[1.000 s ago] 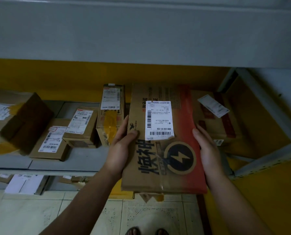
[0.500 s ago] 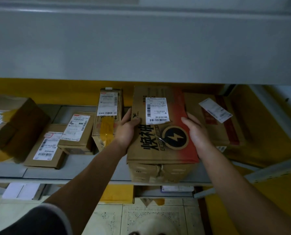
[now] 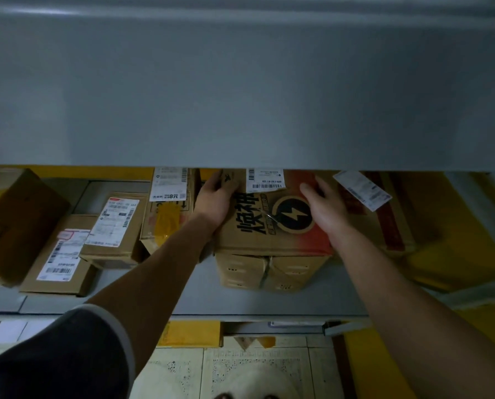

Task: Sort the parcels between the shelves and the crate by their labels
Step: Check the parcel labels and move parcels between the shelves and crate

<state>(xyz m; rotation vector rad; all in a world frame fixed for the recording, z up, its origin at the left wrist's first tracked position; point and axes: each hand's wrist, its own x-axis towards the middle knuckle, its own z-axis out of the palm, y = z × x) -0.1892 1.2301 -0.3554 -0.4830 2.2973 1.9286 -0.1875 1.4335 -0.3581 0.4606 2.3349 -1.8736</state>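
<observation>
Fingers of the left hand wrap the left top edge of the box with the thumb on its top face, a grip; the right hand lies flat on the right of that face, straight and clasping nothing, and seems to press and steer. Filling the upper half of the frame, the grey upper board hides the far end of whatever lies below it. Across the middle runs the shelf, and the box stands on it at centre, its far end under the board; one hand on each side looks meant to guide it straight into the gap between its neighbours, so I judge this parcel is being shelved, with no crate in view. At middle right the right parcel lies just beside it, and at far left sits a dark box. An upright parcel stands close on the left, then a small box resting partly on a flat parcel. All lie label up, likely for easy reading. On the box are big black Chinese characters, which I cannot read surely, and a lightning badge. Its label shows barcodes, the digits too small to read; the upright parcel's label ends in "8元"
</observation>
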